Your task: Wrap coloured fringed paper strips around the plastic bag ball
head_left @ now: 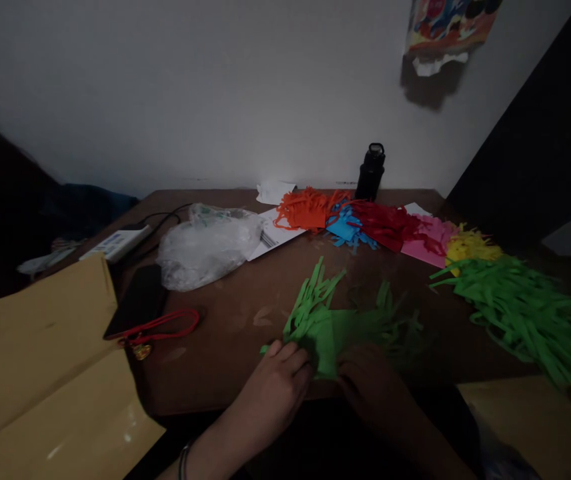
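Observation:
A sheet of green paper cut into fringe strips (335,323) lies near the front edge of the brown table (225,347). My left hand (278,377) rests on its near left corner with the fingers curled onto the paper. My right hand (370,383) lies in shadow on the paper's near right side, fingers bent down against it. Both hands press or pinch the same green piece.
A heap of green fringed paper (520,310) lies at the right. Orange (308,210), blue (348,230), red (388,227), pink (428,243) and yellow (470,247) pieces line the back. A black bottle (370,172), a plastic bag (205,247), a phone (138,300) and a brown envelope (45,373) are nearby.

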Demonstrator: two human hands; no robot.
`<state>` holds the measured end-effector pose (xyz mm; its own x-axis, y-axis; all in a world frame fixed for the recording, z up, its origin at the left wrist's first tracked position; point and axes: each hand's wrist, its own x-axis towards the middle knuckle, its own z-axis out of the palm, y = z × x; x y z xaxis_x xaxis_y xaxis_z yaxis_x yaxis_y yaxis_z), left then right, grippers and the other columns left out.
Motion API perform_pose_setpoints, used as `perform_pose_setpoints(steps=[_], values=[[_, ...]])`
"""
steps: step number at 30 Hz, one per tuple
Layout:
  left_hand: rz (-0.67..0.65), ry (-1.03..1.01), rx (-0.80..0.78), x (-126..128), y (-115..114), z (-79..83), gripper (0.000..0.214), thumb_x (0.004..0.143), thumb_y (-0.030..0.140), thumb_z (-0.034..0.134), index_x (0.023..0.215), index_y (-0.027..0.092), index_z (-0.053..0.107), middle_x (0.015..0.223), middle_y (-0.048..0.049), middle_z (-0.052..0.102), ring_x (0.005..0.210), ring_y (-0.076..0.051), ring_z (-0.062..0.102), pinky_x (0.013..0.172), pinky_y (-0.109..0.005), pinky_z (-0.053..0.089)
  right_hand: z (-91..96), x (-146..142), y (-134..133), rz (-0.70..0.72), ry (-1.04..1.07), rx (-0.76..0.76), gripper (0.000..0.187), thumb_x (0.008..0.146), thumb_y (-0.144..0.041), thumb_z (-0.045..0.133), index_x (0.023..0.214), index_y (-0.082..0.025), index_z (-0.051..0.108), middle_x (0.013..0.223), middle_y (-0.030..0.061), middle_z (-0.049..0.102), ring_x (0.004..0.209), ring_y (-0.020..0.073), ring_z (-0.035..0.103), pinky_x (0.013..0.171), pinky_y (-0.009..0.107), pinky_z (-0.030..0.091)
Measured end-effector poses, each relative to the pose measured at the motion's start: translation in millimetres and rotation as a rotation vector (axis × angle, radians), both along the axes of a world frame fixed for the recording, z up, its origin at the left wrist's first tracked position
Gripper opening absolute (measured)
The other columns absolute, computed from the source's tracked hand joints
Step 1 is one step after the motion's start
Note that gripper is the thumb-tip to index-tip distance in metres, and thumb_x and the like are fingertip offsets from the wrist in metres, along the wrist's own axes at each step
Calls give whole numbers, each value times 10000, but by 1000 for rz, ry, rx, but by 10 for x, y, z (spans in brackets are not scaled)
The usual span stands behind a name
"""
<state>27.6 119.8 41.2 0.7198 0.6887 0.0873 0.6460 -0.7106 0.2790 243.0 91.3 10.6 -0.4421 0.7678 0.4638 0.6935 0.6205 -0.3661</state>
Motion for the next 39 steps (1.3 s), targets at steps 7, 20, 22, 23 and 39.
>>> perform_pose_setpoints(steps=[7, 20, 22, 23, 39], values=[[83, -86, -115, -25, 10, -7, 171, 924, 130, 451, 894, 200, 604, 870, -26, 615, 845, -199, 546, 842, -387, 379, 32, 50, 10, -40, -41, 39, 106, 910, -164, 527, 962, -180, 618, 948, 76, 660, 879, 206, 587, 841, 399, 429], [-120, 103, 200, 5, 209, 25, 137, 912, 279, 570, 1002, 208, 645, 1050, -35, 688, 922, -211, 572, 878, -436, 317, -112, 94, -15, 55, -82, 160, 313, 967, -91, 314, 1026, -142, 617, 1062, 85, 706, 1076, 191, 610, 1000, 400, 437], [-25, 140, 199, -67, 270, 67, 209, 865, 366, 621, 969, 193, 674, 1000, -59, 696, 931, -250, 565, 842, -445, 337, -115, 92, -5, 46, -73, 166, 310, 970, -96, 317, 997, -147, 621, 1043, 85, 712, 1075, 192, 617, 978, 392, 460], [22, 153, 197, -109, 290, 90, 253, 843, 402, 640, 964, 185, 686, 986, -70, 699, 944, -271, 561, 837, -455, 345, -116, 88, -2, 44, -70, 175, 301, 967, -93, 327, 984, -145, 623, 1039, 87, 714, 1075, 195, 619, 967, 391, 471], [-105, 133, 9, 241, 151, 156, 212, 908, 135, 463, 994, 170, 653, 953, -61, 687, 859, -220, 618, 709, -327, 511, -152, 90, -11, -61, 36, 195, 277, 923, -90, 402, 1108, -141, 602, 1015, 91, 729, 939, 177, 681, 847, 327, 547]])
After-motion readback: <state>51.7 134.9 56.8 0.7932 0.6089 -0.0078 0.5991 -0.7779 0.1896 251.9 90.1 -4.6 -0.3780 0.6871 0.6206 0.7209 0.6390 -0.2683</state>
